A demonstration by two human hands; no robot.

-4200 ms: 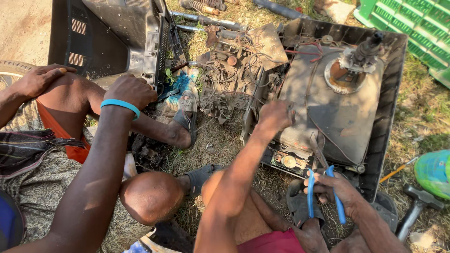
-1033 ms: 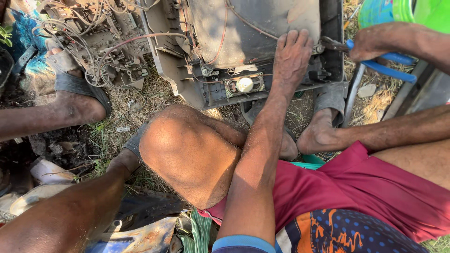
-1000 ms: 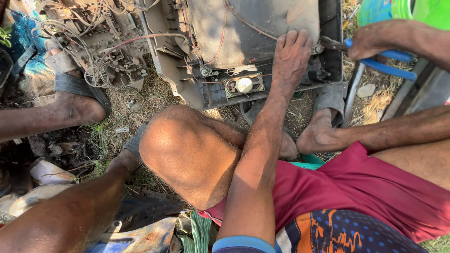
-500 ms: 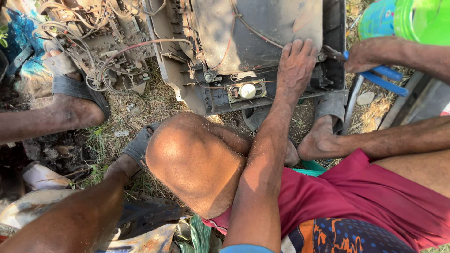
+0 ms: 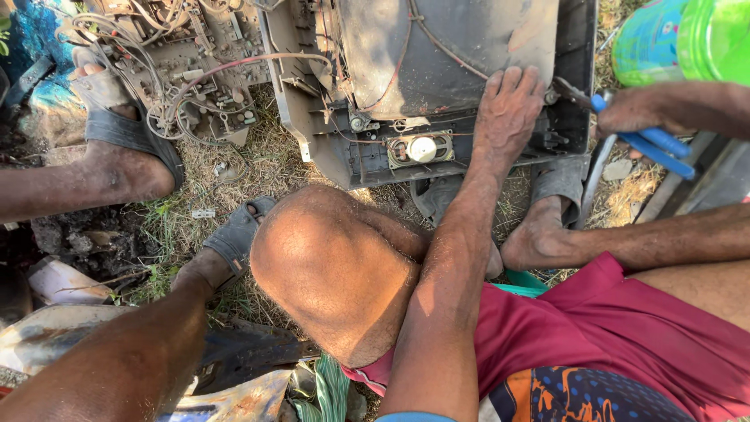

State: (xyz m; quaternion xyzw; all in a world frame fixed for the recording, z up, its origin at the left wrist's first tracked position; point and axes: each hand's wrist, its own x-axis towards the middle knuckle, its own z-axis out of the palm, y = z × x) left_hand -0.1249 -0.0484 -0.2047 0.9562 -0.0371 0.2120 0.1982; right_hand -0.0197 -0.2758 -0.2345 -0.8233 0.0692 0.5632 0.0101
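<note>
Blue-handled pliers (image 5: pixel 641 141) stay clenched in the right hand (image 5: pixel 633 109); left hand (image 5: pixel 509 109) still lies fingers-spread on the grey tube (image 5: pixel 437 55).

The pliers' (image 5: pixel 641 141) tips vanish behind the television shell (image 5: pixel 437 70).

Single head view, looking steeply down, close over the knees and grass
</note>
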